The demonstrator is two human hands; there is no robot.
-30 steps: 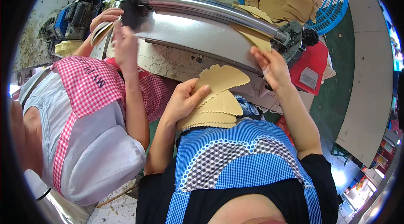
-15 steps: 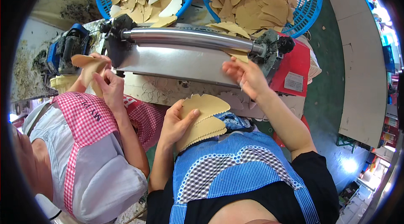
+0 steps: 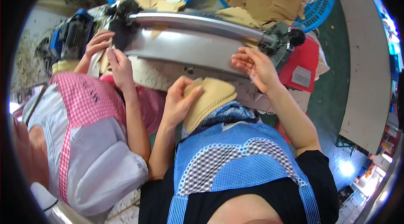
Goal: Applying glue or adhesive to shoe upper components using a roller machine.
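My left hand (image 3: 180, 101) grips a small stack of tan leather-like pieces (image 3: 212, 98) with zigzag edges, thumb on top, above my blue checked apron. My right hand (image 3: 259, 69) is raised in front of the right end of a shiny metal roller (image 3: 198, 24). Its fingers are stretched out and hold nothing. Just beyond the fingertips, a bit of a tan piece (image 3: 251, 43) shows at the roller. Toward the roller's left end another tan piece (image 3: 158, 31) pokes out over the smooth metal plate (image 3: 185, 51).
Beyond the machine stand two blue plastic baskets (image 3: 326, 1) heaped with cut pieces. At my left a co-worker in a red checked apron (image 3: 90, 98) has both hands (image 3: 110, 53) near the machine's left end. A red panel (image 3: 301, 66) adjoins its right end.
My right hand has come away from the piece at the roller, which shows less now. The stack in my left hand looks more closely lined up. A piece has appeared at the roller's left.
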